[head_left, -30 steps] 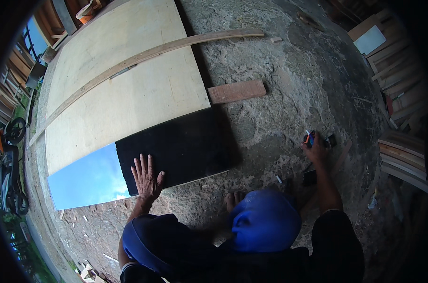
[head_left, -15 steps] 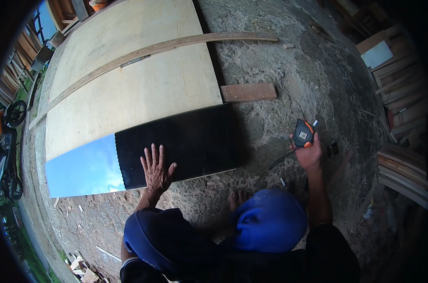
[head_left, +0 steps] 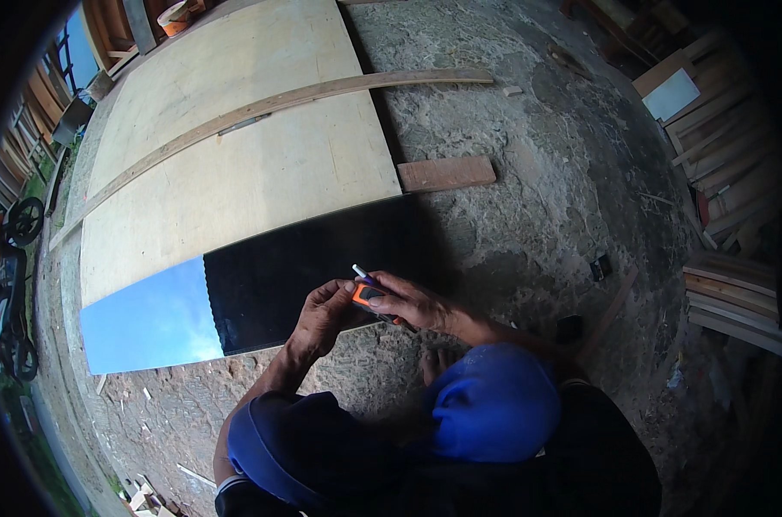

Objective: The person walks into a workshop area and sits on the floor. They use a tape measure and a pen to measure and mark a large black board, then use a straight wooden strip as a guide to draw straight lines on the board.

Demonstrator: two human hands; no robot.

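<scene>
Both my hands meet over the near edge of a glossy dark sheet [head_left: 296,267], whose left end mirrors blue sky. My right hand [head_left: 421,306] is wrapped round an orange and black tape measure [head_left: 367,294]. A pen with a white end [head_left: 362,272] sticks up from the same grip. At the tape measure's left end, the fingers of my left hand [head_left: 322,314] are pinched together against it. Whether they grip the blade's tip is hidden. Beyond the glossy sheet lies a pale plywood sheet [head_left: 244,181].
A long wooden strip [head_left: 322,89] crosses the plywood, with a thin pencil-like stick beside it. A short reddish board [head_left: 447,173] juts out at right. Stacked boards [head_left: 731,302] stand far right, a motorbike [head_left: 16,284] far left. A small black object [head_left: 600,268] lies on the rough floor.
My right hand has brought the tape measure and pen leftward from over the floor to the glossy sheet. My left hand has lifted off the sheet and closed at the tape measure.
</scene>
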